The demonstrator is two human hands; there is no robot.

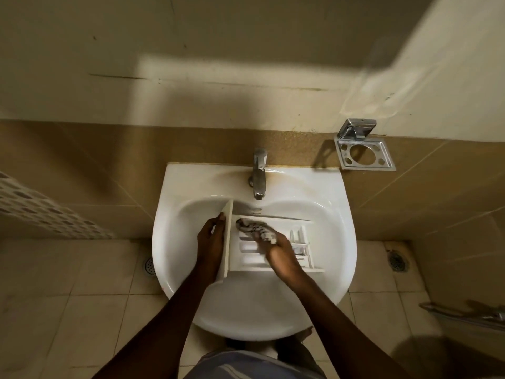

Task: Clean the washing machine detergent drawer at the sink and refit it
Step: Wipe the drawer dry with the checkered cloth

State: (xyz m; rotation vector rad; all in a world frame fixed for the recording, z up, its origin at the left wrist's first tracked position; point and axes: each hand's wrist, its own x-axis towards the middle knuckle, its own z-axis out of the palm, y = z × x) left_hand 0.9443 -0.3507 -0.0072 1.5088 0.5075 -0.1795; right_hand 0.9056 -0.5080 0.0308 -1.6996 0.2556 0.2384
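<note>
The white detergent drawer (pixel 300 236) lies across the basin of the white sink (pixel 336 242), its front panel to the left. My left hand (pixel 211 239) grips that front panel from the left side. My right hand (pixel 281 251) holds a crumpled grey-and-white cloth (pixel 255 228) and presses it into the drawer's inner compartments. The chrome tap (pixel 258 173) stands behind the drawer; no water stream is visible.
A chrome wall holder (pixel 363 151) hangs to the right above the sink. A white perforated basket (pixel 41 212) is at the left edge. Floor drains (pixel 149 265) (pixel 397 261) sit on the tiled floor either side. A metal fitting (pixel 464 313) shows at lower right.
</note>
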